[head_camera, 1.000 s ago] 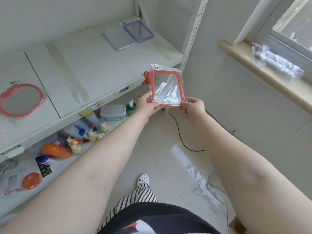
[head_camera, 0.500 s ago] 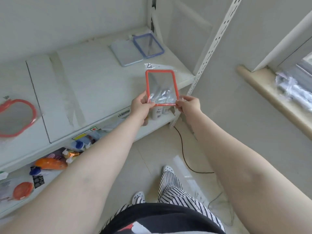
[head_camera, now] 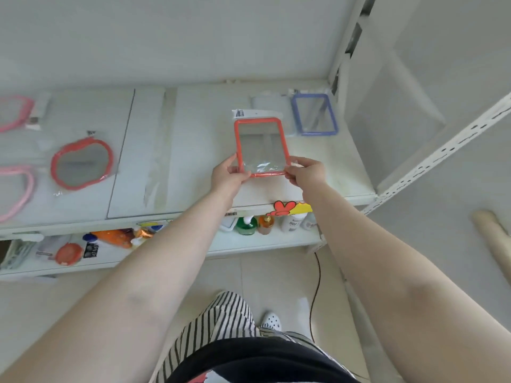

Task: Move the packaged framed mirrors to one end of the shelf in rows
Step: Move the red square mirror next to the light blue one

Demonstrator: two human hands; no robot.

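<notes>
Above the shelf (head_camera: pixel 326 172), orange mirror (head_camera: pixel 261 146) pinched by both hands' fingers (head_camera: pixel 294 170), blue mirror (head_camera: pixel 314 114) just beyond.

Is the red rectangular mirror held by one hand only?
No, the left hand and right hand each pinch a bottom corner of the red rectangular mirror.

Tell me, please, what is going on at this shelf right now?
A person is sorting packaged mirrors on a white shelf. The left hand and right hand hold a red rectangular mirror by its near corners, over the shelf's right end. A blue rectangular mirror and a white packaged item already lie at that end. A red oval mirror and pink-framed mirrors lie at the left.
</notes>
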